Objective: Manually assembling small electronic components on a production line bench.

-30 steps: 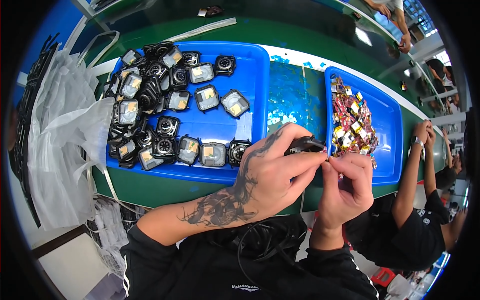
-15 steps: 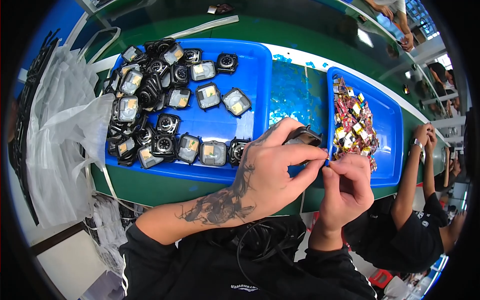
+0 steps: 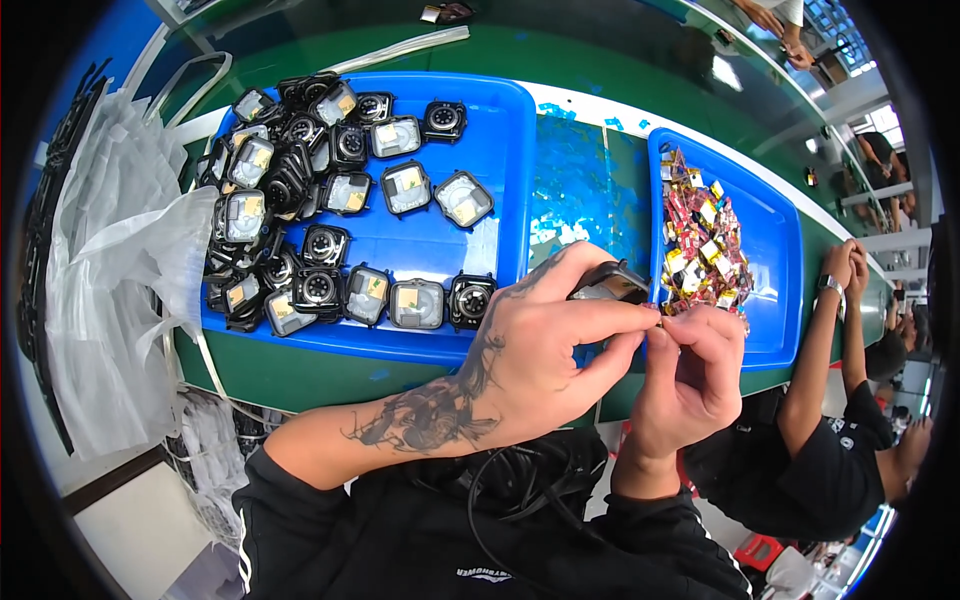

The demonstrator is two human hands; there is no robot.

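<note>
My left hand (image 3: 560, 345) is closed, with a dark watch case (image 3: 612, 282) held in its curled fingers. Its thumb and forefinger also come together at the tips, right against those of my right hand (image 3: 695, 375). The right hand is closed in a pinch on a tiny piece that the fingertips mostly hide. Both hands are over the table's front part, between two blue trays. In the left tray (image 3: 515, 200) lie many black watch cases (image 3: 418, 303), some showing grey insides with a tan patch. The right tray (image 3: 782, 215) holds a heap of small red, white and yellow flat parts (image 3: 705, 245).
Scraps of blue film (image 3: 575, 190) litter the green table between the trays. Translucent plastic sheeting (image 3: 120, 270) hangs at the left. A white strip (image 3: 410, 48) lies beyond the left tray. At the right sits a co-worker (image 3: 800, 460) with both forearms on the table.
The whole view has shifted slightly. My hands stay fingertip to fingertip, and a blue bit that showed between them is now hardly visible.
</note>
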